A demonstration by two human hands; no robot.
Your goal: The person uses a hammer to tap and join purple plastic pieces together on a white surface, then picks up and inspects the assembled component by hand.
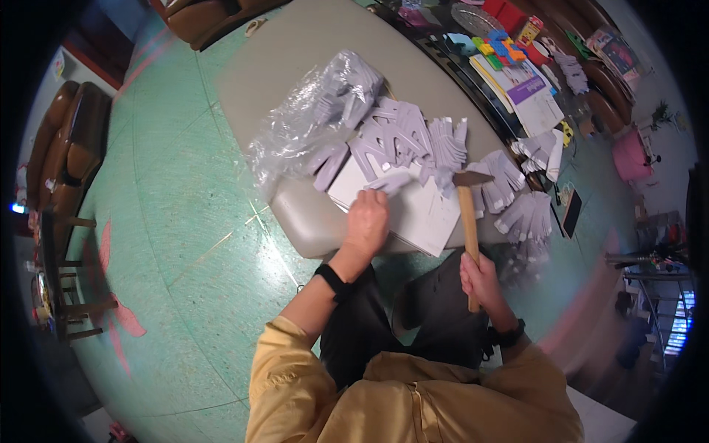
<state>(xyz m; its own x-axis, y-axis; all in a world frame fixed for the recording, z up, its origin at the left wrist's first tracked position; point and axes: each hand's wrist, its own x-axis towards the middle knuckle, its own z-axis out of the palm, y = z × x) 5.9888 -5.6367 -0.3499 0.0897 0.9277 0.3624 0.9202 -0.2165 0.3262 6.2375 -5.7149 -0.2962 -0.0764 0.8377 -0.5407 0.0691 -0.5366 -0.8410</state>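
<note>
My right hand is closed around the wooden handle of a hammer, whose dark head points away from me over the right side of a white board. My left hand is closed on one end of a pale lilac, flat plastic-looking piece above the board; its exact kind is unclear. Just beyond the board lies a heap of similar lilac pieces, some with slots. Fanned bundles of lilac pieces lie to the right of the hammer.
A clear plastic bag with lilac pieces inside lies on the padded beige bench. Beyond it, a dark table carries papers, colourful toy bricks and a glass dish. Brown sofas stand around the green floor.
</note>
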